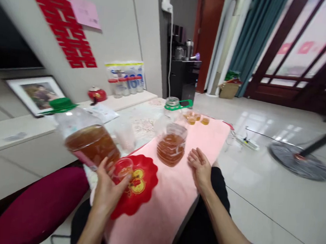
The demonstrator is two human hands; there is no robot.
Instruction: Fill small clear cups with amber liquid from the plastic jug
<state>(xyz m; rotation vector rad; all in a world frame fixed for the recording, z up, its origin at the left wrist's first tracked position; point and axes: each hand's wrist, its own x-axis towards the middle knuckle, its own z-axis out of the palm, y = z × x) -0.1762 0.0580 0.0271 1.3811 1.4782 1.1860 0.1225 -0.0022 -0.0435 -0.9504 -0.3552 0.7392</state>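
Note:
My left hand [109, 183] is closed round a small clear plastic cup [123, 167] with a little amber liquid in it, above a red scalloped plate [151, 173] with a yellow print. Behind that hand stands a large jug [89, 139] of brown liquid with a green cap. My right hand [200, 166] holds nothing; its fingers are somewhat curled but apart, over the table's right edge. Left of it stands an uncapped jug [170, 149] with brown liquid in its lower part and a green handle at its neck. Several small cups of amber liquid [197, 119] sit at the far end.
A pink cloth [156, 208] covers the table. Stacked clear cups [125, 136] stand between the jugs. Along the wall, a white cabinet [22, 145] carries a framed photo [38, 93], a red teapot [96, 94] and several red-lidded jars [124, 87]. A maroon stool [43, 206] is at left.

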